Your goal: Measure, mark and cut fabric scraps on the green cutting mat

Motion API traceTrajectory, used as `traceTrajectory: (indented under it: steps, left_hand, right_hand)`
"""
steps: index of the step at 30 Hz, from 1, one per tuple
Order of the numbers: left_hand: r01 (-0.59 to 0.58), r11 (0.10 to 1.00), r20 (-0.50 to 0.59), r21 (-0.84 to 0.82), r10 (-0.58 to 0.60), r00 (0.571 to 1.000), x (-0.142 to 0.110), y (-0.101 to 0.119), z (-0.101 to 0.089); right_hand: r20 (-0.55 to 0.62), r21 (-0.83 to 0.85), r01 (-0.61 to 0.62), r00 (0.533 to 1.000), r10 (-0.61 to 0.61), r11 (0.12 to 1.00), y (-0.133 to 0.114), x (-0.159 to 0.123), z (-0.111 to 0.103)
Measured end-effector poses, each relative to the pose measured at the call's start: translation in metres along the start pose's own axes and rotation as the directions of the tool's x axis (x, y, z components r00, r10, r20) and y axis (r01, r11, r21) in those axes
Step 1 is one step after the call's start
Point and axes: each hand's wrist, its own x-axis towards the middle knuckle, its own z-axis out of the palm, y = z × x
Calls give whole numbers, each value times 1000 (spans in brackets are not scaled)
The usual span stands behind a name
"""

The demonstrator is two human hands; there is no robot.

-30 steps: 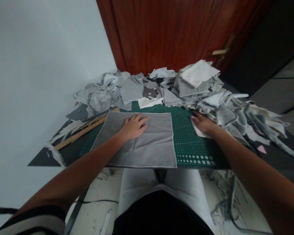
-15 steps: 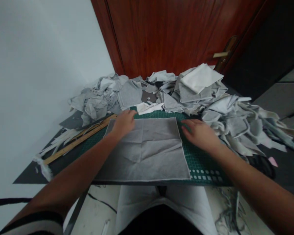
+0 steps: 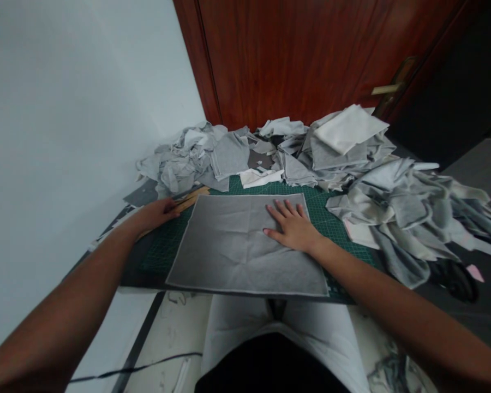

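Right hand (image 3: 295, 229) on one cloth (image 3: 225, 245); left hand (image 3: 153, 215) at perhaps two sticks (image 3: 193, 200).

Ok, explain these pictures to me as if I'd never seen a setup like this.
There is no machine at work here: the hands are a person's own, bare. Every picture comes from one camera worn on that person's head, looking forward and down, so you see roughly what they see.

On the dark table lies a green cutting mat, with a flat, creased grey cloth over part of it. Piles of grey and whitish fabric sit along the back and right, in front of a reddish-brown door.

The right hand rests spread on the cloth. The left hand is at some wooden strips; whether it grips them is hard to tell.
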Motion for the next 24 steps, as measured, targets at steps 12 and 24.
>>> traceTrajectory:
  steps: [12, 24]
  left_hand:
    - [38, 982, -57, -183, -49, 997, -45, 26, -71]
    - [-307, 806, -94, -506, 303, 948, -70, 244, 109]
  right_hand:
    - [-22, 80, 112, 994, -111, 990, -38, -77, 18]
    - [-309, 410, 150, 951, -18, 900, -34, -94, 3]
